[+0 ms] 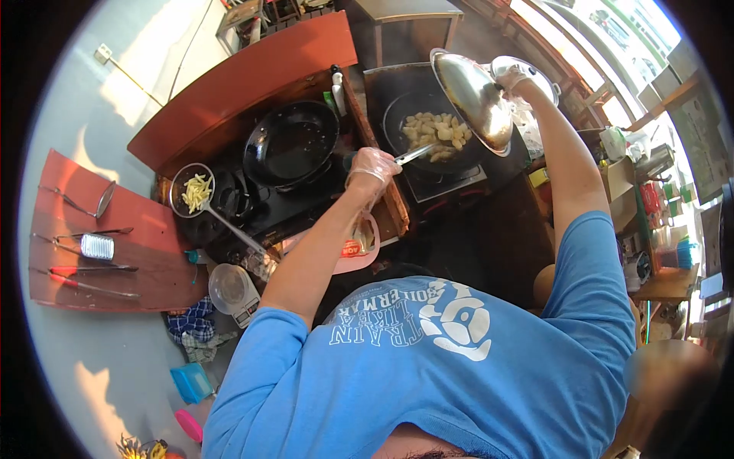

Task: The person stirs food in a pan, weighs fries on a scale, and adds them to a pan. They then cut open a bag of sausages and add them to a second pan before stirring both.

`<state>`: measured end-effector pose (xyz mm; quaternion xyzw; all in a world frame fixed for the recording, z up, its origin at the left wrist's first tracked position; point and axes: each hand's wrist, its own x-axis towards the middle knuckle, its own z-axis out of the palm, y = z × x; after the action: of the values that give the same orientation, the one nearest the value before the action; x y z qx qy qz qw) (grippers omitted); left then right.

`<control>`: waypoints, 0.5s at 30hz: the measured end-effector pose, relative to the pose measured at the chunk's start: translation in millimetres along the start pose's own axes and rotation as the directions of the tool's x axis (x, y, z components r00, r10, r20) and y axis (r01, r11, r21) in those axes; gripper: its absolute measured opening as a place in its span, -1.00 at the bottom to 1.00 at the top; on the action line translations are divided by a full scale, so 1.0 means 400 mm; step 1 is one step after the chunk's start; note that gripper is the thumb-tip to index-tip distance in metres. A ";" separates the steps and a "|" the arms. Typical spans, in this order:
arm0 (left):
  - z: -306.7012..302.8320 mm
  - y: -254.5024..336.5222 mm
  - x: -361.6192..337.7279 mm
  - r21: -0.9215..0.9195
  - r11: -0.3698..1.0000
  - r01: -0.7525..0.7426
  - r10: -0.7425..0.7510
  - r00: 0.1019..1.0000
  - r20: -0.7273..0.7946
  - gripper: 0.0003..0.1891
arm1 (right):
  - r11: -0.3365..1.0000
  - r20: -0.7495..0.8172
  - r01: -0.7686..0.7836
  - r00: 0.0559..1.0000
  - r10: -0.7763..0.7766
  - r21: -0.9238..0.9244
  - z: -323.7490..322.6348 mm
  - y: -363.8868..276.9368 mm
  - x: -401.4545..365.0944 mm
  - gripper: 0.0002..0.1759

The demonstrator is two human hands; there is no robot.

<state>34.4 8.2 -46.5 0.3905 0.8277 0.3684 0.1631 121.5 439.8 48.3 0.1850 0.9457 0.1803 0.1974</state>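
Observation:
My left hand (pixel 372 171), in a clear plastic glove, is closed around a metal cooking utensil (pixel 417 154). The utensil's far end reaches in among pale, lumpy food pieces (pixel 437 130) in a dark pan (pixel 394 122) on the right-hand stove, and its tip is partly hidden there. Up to the right, my gloved right hand (pixel 517 78) grips a domed metal lid (pixel 475 99) by its knob. The lid is tilted on edge over the pan's right side, clear of the food.
Left of a wooden divider (pixel 375 168) stands a black frying pan (pixel 294 145). A strainer (pixel 205 205) holds yellow strips. Tongs (pixel 95 291) hang on a red board (pixel 153 268). A scale (pixel 243 306) and pink container (pixel 368 264) are nearby. A person's blurred head (pixel 671 375) is lower right.

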 end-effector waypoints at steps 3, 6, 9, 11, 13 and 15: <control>-0.088 -0.066 -0.015 -0.259 0.965 0.033 -0.068 0.989 -0.130 -0.78 | 0.993 -0.132 0.114 0.984 -0.116 -0.022 0.059 0.033 0.088 -0.75; -0.239 -0.079 -0.068 -0.289 0.945 0.154 -0.204 0.967 -0.151 -0.79 | 0.998 -0.115 0.066 0.991 -0.068 -0.023 0.042 0.011 0.098 -0.71; -0.377 -0.191 -0.119 -0.153 0.987 0.042 -0.082 0.960 -0.266 -0.76 | 0.996 -0.098 0.037 0.994 -0.045 -0.079 -0.012 -0.053 0.082 -0.77; -0.460 -0.237 -0.166 -0.118 0.987 0.107 -0.141 0.931 -0.337 -0.75 | 0.990 -0.088 -0.091 0.991 0.101 0.109 0.018 -0.062 0.140 -0.70; -0.518 -0.260 -0.204 -0.054 0.968 0.247 -0.247 0.880 -0.407 -0.73 | 0.901 -0.051 -0.208 0.968 0.245 0.380 -0.019 -0.111 0.116 -0.72; -0.549 -0.297 -0.228 0.029 0.969 0.247 -0.210 0.875 -0.437 -0.73 | 0.728 0.029 -0.311 0.928 0.372 0.611 -0.025 -0.137 0.111 -0.73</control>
<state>-92.2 -218.0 12.6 0.2057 0.8981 0.3887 0.0023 64.0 408.3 20.5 0.4001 0.9109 -0.0895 0.0460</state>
